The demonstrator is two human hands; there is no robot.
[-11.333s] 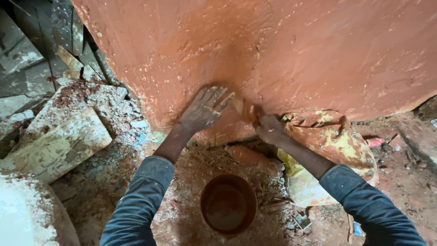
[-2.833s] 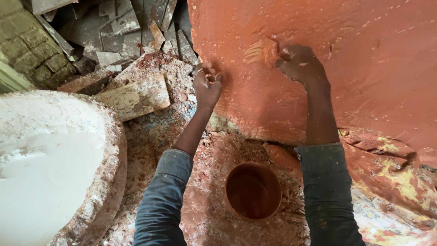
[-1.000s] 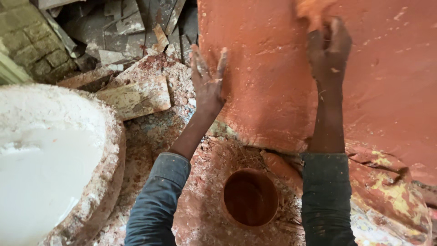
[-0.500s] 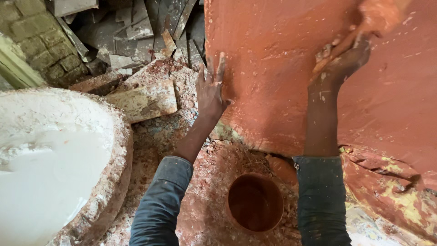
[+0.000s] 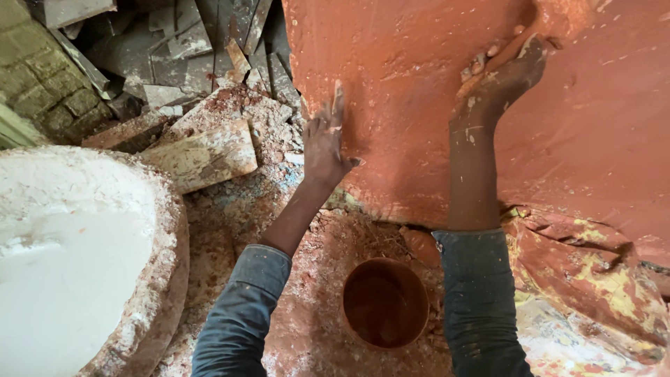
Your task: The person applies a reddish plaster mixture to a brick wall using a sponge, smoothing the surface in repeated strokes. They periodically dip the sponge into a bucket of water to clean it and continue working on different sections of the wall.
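Looking down from your head camera, your left hand (image 5: 326, 143) lies flat and wide against the left edge of the big red clay-coated form (image 5: 419, 91), fingers stretched upward. Your right hand (image 5: 499, 80) presses higher on that wall, fingers spread over a lump of wet red clay (image 5: 558, 17). A small clay-smeared bowl (image 5: 384, 302) sits on the ground between your sleeves. A white plaster mould (image 5: 63, 258) stands at the left.
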